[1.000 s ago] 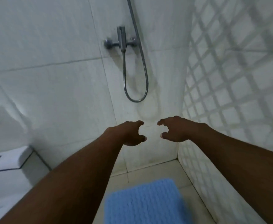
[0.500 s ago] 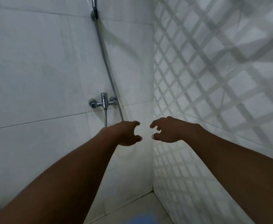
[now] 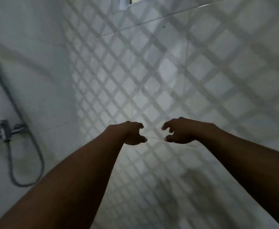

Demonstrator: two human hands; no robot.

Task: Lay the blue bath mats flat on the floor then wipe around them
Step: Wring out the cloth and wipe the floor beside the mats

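No blue bath mat shows in the head view now; only walls are in sight. Both my arms stretch forward at chest height. My left hand (image 3: 132, 133) and my right hand (image 3: 176, 131) hover side by side, a small gap between them, in front of the white wall with the criss-cross shadow pattern (image 3: 152, 71). Each hand has its fingers loosely curled and holds nothing. Neither hand touches the wall as far as I can tell.
A chrome shower mixer tap (image 3: 3, 131) is fixed to the tiled wall at the left, with its grey hose (image 3: 28, 162) hanging in a loop beneath it. The wall corner runs down the middle left.
The view has swung up and to the right, away from the floor; the blue mat has left the frame and the tap has slid to the left edge. My hands keep the same pose.
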